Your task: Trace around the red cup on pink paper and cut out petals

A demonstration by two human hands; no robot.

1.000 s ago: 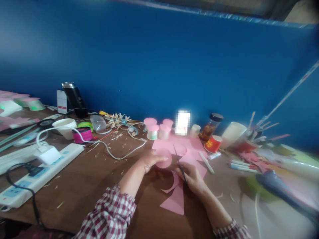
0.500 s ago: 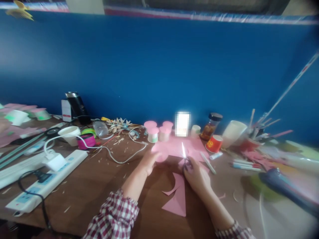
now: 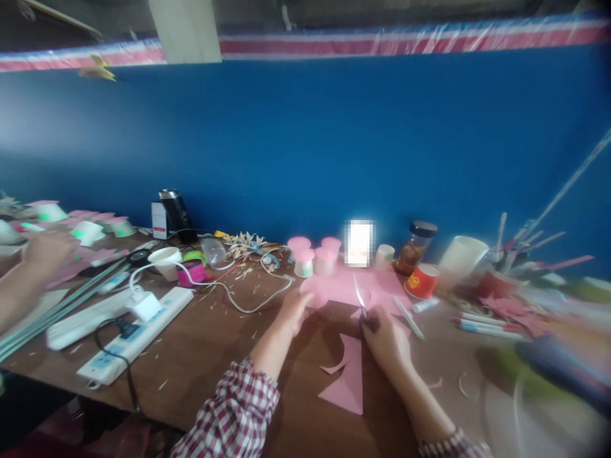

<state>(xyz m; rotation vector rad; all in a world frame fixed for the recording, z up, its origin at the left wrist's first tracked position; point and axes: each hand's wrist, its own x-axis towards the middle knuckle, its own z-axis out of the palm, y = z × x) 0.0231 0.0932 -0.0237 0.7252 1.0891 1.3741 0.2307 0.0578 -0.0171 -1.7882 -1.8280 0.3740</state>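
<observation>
On the worktop (image 3: 205, 343), midway between the two forearms: pink paper work, one lot, with tools.

Left hand (image 3: 292, 310): fingers closed on a pink disc (image 3: 317, 298), at the near left edge of a pink sheet (image 3: 353, 283); disc and sheet nearly merge in colour, so whether they touch cannot be told.

Right hand (image 3: 382, 334): wrapped round the handles of scissors (image 3: 358, 294), blades pointing away toward the wall; blur hides whether the blades are parted. The two hands stand apart, scissors clear of the disc.

Offcuts (image 3: 352, 381): pink, one curved edge among them, lying between the forearms.

Cups (image 3: 303, 270): a small group, topped with pink discs, beyond the left hand.

To the right: white stick (image 3: 409, 319); red cup (image 3: 422, 281), tilted; jar (image 3: 417, 251), dark lid; markers (image 3: 487, 326).

To the left: power strip (image 3: 138, 343); flask (image 3: 174, 216); white cup (image 3: 165, 262); at the far edge, a co-worker's hand (image 3: 48, 251).

Step in hand, by judgement: cutting out rounds, the held disc apparently trimmed or nearly so. The next move would call for a steady left grip, the disc turned to check its edge, and the blades kept away from the fingertips.
</observation>
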